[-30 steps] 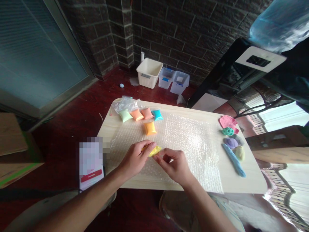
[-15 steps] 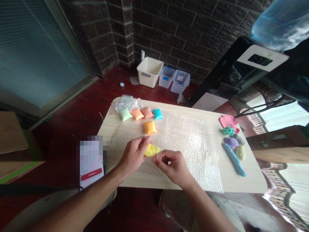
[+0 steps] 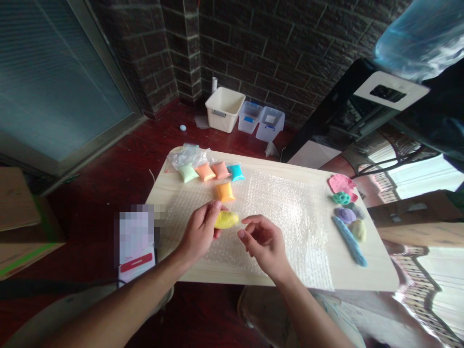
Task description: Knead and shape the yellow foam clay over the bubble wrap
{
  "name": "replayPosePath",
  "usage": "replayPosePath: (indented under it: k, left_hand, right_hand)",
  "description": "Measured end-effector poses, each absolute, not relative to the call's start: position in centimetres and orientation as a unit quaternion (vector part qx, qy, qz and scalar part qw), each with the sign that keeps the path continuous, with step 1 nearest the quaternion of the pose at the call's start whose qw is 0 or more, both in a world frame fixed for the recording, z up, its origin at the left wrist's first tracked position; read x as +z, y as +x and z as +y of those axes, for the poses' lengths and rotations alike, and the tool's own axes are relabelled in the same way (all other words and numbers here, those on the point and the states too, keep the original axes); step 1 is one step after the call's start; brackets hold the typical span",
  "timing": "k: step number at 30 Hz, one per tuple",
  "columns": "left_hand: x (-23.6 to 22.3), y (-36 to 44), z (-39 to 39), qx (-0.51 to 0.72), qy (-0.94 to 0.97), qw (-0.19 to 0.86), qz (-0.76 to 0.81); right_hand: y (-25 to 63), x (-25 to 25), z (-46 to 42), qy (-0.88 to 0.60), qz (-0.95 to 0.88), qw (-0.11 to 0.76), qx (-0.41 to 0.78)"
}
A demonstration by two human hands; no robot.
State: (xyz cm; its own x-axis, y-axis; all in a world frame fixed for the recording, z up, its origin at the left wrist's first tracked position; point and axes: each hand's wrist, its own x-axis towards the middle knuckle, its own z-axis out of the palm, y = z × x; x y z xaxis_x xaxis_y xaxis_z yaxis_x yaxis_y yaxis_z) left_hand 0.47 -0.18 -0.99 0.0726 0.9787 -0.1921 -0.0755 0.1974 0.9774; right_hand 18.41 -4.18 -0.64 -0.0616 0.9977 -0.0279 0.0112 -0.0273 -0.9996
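left hand (image 3: pixel 198 228): fingers and thumb clamped on the left end of a plump bright yellow packet (image 3: pixel 227 220) of clear film.
yellow packet: held above a clear bubble-wrap sheet (image 3: pixel 281 212), free end towards the right hand (image 3: pixel 266 241).
right hand: thumb and index finger apart, tips just beside that free end; cannot tell whether they touch its film.
nearest neighbour: a pillow-shaped orange-yellow packet (image 3: pixel 225 192), lying just beyond the left hand.
back row: four pillow-shaped packets, left to right pale green (image 3: pixel 189 173), light orange (image 3: pixel 206 172), salmon pink (image 3: pixel 221 169) and turquoise (image 3: pixel 236 172).
table's right end: a long blue clay-like roll (image 3: pixel 350 241) on the pale wooden tabletop (image 3: pixel 377 261).
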Motion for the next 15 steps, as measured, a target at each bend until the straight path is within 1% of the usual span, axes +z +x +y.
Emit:
replayPosePath:
  k: [4, 8, 12, 15]
  left_hand:
    - [-1.04, 0.42, -0.15, 0.468, 0.434, 0.577, 0.510]
    - [-1.19, 0.21, -0.18, 0.459, 0.456, 0.573, 0.503]
    - [-1.41, -0.08, -0.51, 0.451, 0.537, 0.517, 0.490]
    - [-1.43, -0.05, -0.86, 0.448, 0.580, 0.486, 0.475]
  right_hand:
    - [18.37, -1.03, -4.50, -0.508, -0.559, 0.454, 0.473]
    - [18.36, -1.35, -4.64, -0.526, -0.563, 0.439, 0.462]
    - [18.23, -1.50, -4.63, -0.550, -0.554, 0.431, 0.453]
    - [18.33, -1.47, -4.61, -0.570, -0.581, 0.424, 0.397]
